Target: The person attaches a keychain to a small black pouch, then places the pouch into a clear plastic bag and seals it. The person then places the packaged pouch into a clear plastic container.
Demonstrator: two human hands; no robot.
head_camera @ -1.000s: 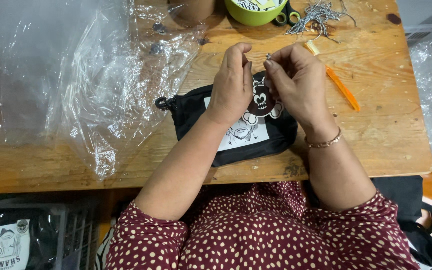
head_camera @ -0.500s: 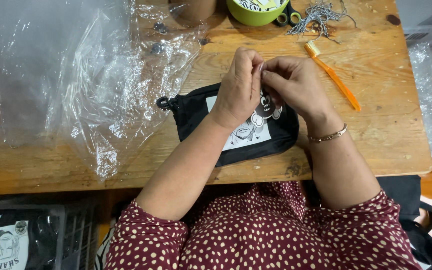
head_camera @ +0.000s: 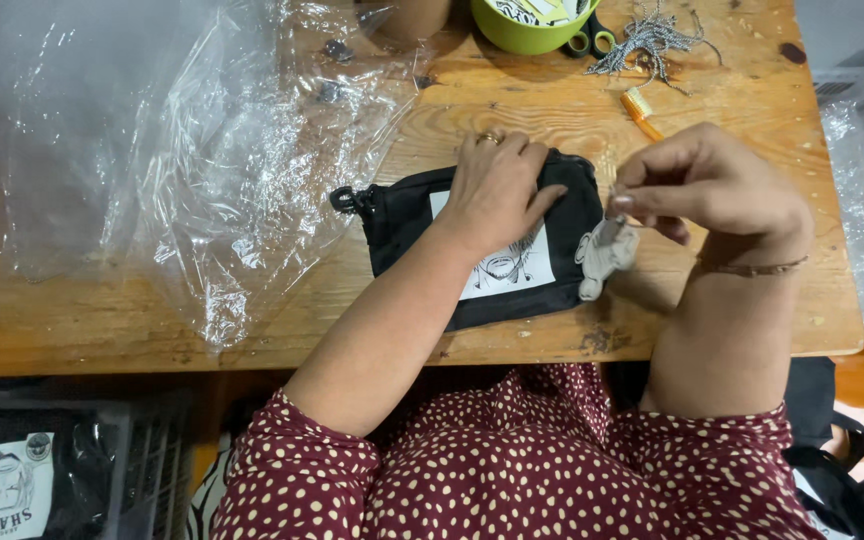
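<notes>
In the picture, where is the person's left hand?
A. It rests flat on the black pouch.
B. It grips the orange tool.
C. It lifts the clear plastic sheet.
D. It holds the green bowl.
A: the left hand lies palm down on the black pouch on the wooden table, while the right hand pinches a small grey charm beside the pouch.

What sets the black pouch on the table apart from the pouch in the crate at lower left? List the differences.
1. The black pouch on the table lies bare on the wood; the pouch in the crate looks wrapped in clear plastic.
2. The left hand presses flat on the table pouch; nothing touches the crate pouch.
3. The table pouch shows nearly whole; the frame edge cuts off the crate pouch.
Both are black with a white printed patch.
</notes>
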